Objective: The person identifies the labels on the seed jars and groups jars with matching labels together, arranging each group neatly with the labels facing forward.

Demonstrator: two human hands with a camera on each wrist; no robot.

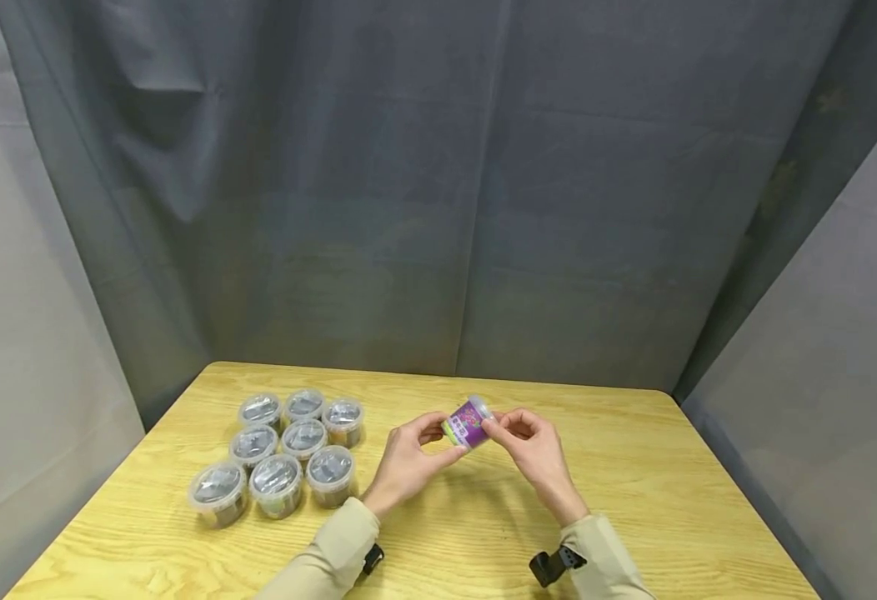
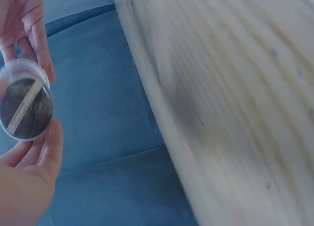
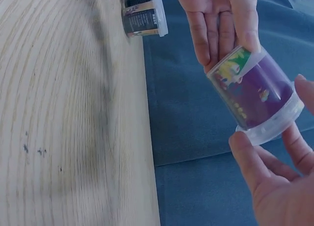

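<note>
— What's the cup [image 1: 468,422] made of?
— Clear glossy plastic, with a smooth purple printed label round it.
— And the worktop [image 1: 633,483]?
— Pale wood, visible grain, fairly matt.
— The other tubs [image 1: 281,454]?
— Same shiny clear plastic. The backdrop [image 1: 438,183] is matt grey cloth, creased.

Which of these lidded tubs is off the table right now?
The purple-labelled tub, held tilted between the left hand and right hand. The eight others stand upright, grouped on the table.
</note>
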